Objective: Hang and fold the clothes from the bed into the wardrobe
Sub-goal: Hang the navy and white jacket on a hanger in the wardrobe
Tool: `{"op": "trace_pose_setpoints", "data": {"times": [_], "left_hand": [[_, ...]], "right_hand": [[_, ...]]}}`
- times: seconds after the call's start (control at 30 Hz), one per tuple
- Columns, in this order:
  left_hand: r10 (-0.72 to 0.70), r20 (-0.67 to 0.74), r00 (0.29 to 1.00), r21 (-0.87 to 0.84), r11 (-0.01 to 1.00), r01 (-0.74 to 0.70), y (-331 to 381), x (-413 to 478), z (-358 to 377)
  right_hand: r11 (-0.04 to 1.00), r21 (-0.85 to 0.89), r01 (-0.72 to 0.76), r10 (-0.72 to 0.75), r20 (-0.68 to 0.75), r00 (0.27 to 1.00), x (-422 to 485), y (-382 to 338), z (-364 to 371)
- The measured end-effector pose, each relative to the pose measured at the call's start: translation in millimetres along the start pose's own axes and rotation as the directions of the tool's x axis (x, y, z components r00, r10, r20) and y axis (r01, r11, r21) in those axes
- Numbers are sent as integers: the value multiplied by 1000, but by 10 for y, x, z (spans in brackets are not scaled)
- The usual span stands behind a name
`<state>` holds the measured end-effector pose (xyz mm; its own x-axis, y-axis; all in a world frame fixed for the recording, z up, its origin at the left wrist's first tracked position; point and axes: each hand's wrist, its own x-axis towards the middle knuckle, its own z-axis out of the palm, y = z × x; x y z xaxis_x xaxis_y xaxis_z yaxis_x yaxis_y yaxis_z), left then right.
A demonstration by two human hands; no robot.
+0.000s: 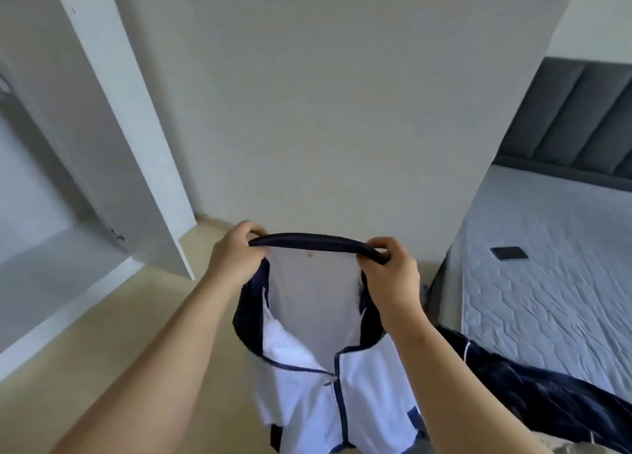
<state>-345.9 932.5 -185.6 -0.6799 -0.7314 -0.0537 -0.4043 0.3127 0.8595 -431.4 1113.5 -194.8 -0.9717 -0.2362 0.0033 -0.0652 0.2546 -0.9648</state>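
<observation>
both hands up front pinching a jacket by its navy collar, left hand on one end, right hand on the other — jacket hanging between open wardrobe and bed, half zipped

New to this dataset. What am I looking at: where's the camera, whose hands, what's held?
No robot here. One camera sits on a person's head, looking forward and down at their bare hands. The left hand and right hand each grip an end of the navy collar of a white and navy jacket, which hangs between them. At left stands an open wardrobe door; at right the bed, with a dark phone on it and another navy garment at its near edge.
</observation>
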Motion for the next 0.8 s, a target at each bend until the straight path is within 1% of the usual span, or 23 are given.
{"op": "trace_pose_setpoints", "data": {"times": [0.07,0.1,0.13,0.2,0.27,0.37,0.43,0.5,0.57,0.6,0.67,0.73,0.8], "left_hand": [[-39,-104,994,-30,999,36,-166,113,-410],[-46,-157,987,-2,999,46,-253,172,-600],[-40,-219,975,61,997,55,-388,232,-853],[1,-291,957,241,968,72,-501,287,-1059],[8,-375,927,372,917,143,-715,294,-1420],[-23,-419,908,442,868,225,-967,302,-1840],[-54,-425,903,443,858,260,-1140,334,-2120],[-84,-484,871,405,861,308,-1317,356,-2432],[-101,-567,818,328,882,337,-1456,396,-2682],[-129,-616,777,253,902,350,-1535,419,-2819],[-201,-675,710,72,940,334,-1627,468,-3009],[-296,-691,660,-94,941,324,-1736,522,-3206],[-396,-669,628,-267,918,294,-1856,638,-3451]], "right_hand": [[999,14,44,-44,15,999,-34,-234,411],[997,24,69,-70,22,997,-57,-344,612],[995,32,91,-92,38,995,-102,-457,884],[990,64,125,-128,34,991,-131,-570,1116],[985,83,152,-160,96,982,-235,-704,1517],[977,127,171,-192,170,967,-342,-878,1970],[971,142,195,-223,219,950,-391,-987,2263],[960,142,242,-273,278,921,-438,-1099,2603],[946,112,304,-324,328,887,-459,-1195,2889],[936,86,341,-348,357,867,-464,-1248,3059],[921,34,387,-371,377,849,-454,-1322,3273],[907,6,421,-385,415,824,-460,-1410,3559],[901,-4,435,-385,456,802,-437,-1512,3947]]}}
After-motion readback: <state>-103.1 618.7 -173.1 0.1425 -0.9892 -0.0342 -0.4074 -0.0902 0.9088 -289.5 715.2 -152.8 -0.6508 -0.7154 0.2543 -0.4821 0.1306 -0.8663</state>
